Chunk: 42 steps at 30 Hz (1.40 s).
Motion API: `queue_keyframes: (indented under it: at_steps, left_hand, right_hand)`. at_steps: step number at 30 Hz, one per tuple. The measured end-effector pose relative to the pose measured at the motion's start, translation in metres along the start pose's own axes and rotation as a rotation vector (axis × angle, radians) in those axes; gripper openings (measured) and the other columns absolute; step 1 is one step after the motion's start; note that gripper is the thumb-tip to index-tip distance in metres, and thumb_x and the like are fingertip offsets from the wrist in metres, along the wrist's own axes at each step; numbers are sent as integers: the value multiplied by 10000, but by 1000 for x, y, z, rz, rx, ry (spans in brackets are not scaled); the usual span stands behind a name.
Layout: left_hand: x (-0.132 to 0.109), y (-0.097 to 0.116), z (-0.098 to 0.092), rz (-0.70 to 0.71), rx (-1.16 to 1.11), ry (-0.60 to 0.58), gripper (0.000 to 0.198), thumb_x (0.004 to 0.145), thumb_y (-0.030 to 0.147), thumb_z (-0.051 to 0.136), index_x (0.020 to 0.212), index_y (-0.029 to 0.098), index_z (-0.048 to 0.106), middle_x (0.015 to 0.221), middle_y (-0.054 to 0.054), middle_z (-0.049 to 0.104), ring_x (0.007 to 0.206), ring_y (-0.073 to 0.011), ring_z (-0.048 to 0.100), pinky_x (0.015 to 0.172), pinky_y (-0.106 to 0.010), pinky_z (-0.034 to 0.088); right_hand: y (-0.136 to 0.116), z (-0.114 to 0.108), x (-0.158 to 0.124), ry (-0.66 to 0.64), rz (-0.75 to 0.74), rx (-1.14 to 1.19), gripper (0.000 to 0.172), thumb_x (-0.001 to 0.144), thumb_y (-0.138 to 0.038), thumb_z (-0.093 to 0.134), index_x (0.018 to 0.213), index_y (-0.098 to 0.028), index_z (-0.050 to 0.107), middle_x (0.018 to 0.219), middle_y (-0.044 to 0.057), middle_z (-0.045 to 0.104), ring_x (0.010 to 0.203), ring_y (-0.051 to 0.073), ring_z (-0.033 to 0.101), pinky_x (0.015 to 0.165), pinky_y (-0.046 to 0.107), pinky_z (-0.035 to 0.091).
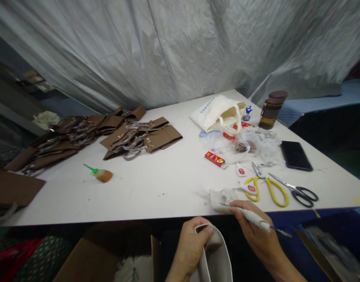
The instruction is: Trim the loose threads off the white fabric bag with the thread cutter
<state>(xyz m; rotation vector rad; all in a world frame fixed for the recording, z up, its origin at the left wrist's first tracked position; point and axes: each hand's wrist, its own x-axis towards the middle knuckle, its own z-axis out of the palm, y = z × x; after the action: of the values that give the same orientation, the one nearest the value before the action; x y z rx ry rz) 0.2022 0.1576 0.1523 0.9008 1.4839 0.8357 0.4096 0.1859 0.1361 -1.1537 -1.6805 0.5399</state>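
No legible text anywhere in the head view. Cream tote bag point(218, 111): a line of blue print along one side, too blurred to read. Small red box point(214, 159): yellow and white markings, unreadable. White glue tubes point(241, 170): red label patches, lettering too small to read. Phone point(295, 155): screen dark.

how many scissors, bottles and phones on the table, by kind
scissors: 2, yellow-handled scissors and black-handled scissors
bottles: 2, brown drink bottle and glue bottle
phones: 1, black phone
total: 5
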Motion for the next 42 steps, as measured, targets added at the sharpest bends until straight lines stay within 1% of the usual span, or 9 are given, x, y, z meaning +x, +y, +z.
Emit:
queue_keyframes:
  at_steps: [4, 10, 19, 23, 26, 29, 32, 36, 42]
  left_hand:
    - [6, 2, -3, -26, 69, -26, 228, 679, 331, 719, 764, 120, 739, 674, -21, 635, 675, -161, 509, 671, -279, 397]
    - [8, 3, -6, -68, 54, -67, 164, 664, 273, 705, 754, 137, 720, 644, 9, 589, 642, -136, 471, 662, -270, 382]
    - [13, 2, -7, -83, 43, -100, 211, 652, 298, 708, 771, 126, 678, 659, 9, 581, 642, -135, 469, 639, -267, 372]
    - [11, 1, -6, -75, 46, -98, 228, 640, 285, 730, 784, 108, 717, 689, -25, 644, 665, -156, 524, 667, -278, 413]
    - [9, 3, -5, -86, 42, -91, 214, 628, 257, 738, 782, 108, 742, 700, -40, 677, 674, -165, 549, 671, -276, 421]
    - [6, 8, -2, -102, 43, -105, 199, 619, 244, 742, 765, 109, 752, 687, -39, 682, 666, -164, 549, 659, -272, 414]
    - [4, 14, 2, -105, 52, -119, 180, 621, 246, 745, 743, 113, 750, 657, -28, 671, 644, -155, 534, 644, -266, 402]
    - [0, 17, 6, -117, 85, -114, 161, 615, 241, 736, 726, 125, 744, 650, -23, 667, 642, -156, 530, 631, -261, 389]
    - [-2, 13, 7, -115, 120, -119, 198, 608, 260, 741, 750, 124, 751, 667, -27, 659, 655, -160, 523, 612, -258, 380]
  right_hand:
    - [3, 6, 3, -21, 4, -9, 125, 1083, -314, 573, 1057, -240, 670, 944, 19, 717, 867, 205, 684, 817, 321, 516]
    - [6, 8, 5, -58, 37, -23, 140, 1086, -310, 555, 1038, -233, 661, 941, 39, 708, 858, 227, 678, 805, 353, 509]
    - [9, 13, 4, -64, 91, 38, 155, 1082, -336, 571, 1028, -232, 672, 940, 33, 714, 866, 217, 679, 812, 339, 514]
    - [10, 11, 4, -33, 183, 101, 201, 1066, -400, 585, 1023, -236, 695, 947, 34, 723, 882, 224, 680, 826, 331, 521]
    - [6, 4, 3, 7, 320, 164, 299, 1060, -487, 562, 968, -232, 689, 831, 28, 708, 771, 219, 664, 746, 319, 531]
    - [0, -2, 0, -88, 449, 363, 392, 1059, -543, 533, 899, -214, 673, 735, 24, 688, 662, 197, 636, 631, 284, 522]
    - [-4, -2, -6, -212, 523, 523, 449, 1043, -577, 545, 855, -193, 681, 721, 32, 674, 655, 188, 630, 603, 262, 519]
    - [-5, 0, -12, -226, 543, 543, 467, 1032, -594, 557, 843, -186, 684, 721, 31, 661, 670, 183, 622, 616, 257, 517]
    - [-7, -2, -12, -279, 527, 511, 459, 1034, -589, 553, 832, -192, 669, 709, 18, 653, 670, 182, 608, 624, 262, 492]
